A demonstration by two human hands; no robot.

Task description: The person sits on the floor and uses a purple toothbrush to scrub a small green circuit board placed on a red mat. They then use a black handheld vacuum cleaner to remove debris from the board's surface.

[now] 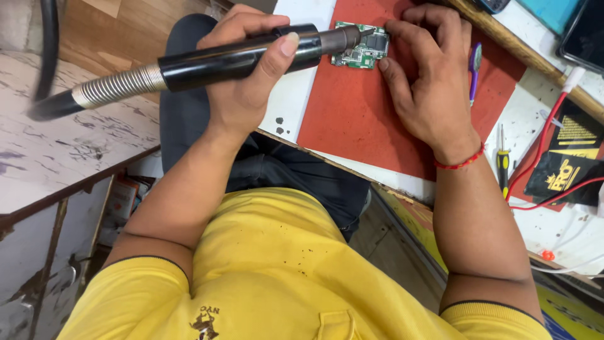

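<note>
I wear a yellow polo shirt (277,271) with short sleeves, each hemmed in a thin dark band. Small dark specks dot its front, and a dark emblem sits on the chest, just beside a buttoned pocket flap. Below the shirt my trousers (296,176) are dark blue-grey. A thin red thread bracelet (462,162) circles my right wrist. Both forearms are bare beyond the sleeves.

left hand (242,88) gripping black hot-air wand (233,58), nozzle over green circuit board (360,50), right hand (428,82) steadying it on red mat (352,119)
</note>
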